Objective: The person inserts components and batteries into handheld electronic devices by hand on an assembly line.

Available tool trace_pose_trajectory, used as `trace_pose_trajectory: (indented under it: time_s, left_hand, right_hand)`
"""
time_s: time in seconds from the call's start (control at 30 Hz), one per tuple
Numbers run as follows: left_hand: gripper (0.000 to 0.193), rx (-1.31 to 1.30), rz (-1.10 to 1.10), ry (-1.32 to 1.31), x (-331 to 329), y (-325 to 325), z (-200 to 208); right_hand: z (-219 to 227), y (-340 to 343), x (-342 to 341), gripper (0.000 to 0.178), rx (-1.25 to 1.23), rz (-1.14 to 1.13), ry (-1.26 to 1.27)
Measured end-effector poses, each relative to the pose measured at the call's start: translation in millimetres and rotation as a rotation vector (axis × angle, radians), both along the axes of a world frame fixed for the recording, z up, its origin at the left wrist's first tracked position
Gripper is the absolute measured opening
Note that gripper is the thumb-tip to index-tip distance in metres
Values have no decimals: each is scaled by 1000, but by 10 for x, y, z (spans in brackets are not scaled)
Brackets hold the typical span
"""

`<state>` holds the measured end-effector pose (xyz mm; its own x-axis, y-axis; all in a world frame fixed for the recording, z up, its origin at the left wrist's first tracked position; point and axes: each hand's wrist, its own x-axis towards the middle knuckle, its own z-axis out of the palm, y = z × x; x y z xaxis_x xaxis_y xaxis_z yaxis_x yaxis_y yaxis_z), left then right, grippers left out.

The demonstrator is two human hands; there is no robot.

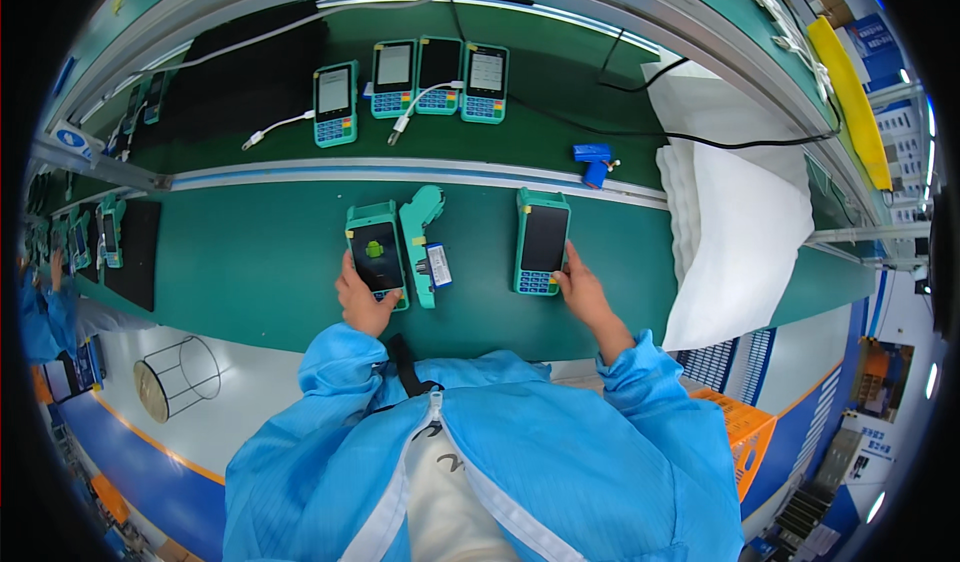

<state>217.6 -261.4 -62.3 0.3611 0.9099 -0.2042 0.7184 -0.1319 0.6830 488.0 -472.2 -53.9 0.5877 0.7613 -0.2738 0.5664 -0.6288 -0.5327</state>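
Observation:
On the green bench, my left hand grips the lower left corner of a teal card payment terminal, its thumb by the keypad. That terminal's dark screen shows a green robot figure. My right hand holds the lower right edge of a second payment terminal, whose screen is dark. Between them, closer to the left one, a third teal terminal lies on its side. A white-and-blue labelled block sits against it, apparently a battery. The fingertips under both held terminals are hidden.
Behind the rail, several more terminals lie with white cables. Blue battery packs rest to their right. White foam sheets hang over the bench's right side. A co-worker's blue sleeve shows far left; a round stool stands below.

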Motion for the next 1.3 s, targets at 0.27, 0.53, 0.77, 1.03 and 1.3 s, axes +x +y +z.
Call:
trace_pose_trajectory:
  time_s: [0.27,0.53,0.77,1.03,1.3]
  left_hand:
    - [96,6,6,-8,-3,16,-46]
    - [96,36,-2,-2,-21,-2,-21]
    - [98,8,-1,-25,-6,-2,54]
    - [80,251,-241,-129,164,-171,170]
    - [74,356,-469,-76,655,-584,262]
  right_hand:
    - [-55,-7,8,58,9,-1,0]
    - [-62,9,-18,59,10,-5,1]
    - [-39,-14,-1,61,-8,-8,41]
    - [-47,-7,17,61,10,-20,41]
    - [16,6,7,60,37,4,37]
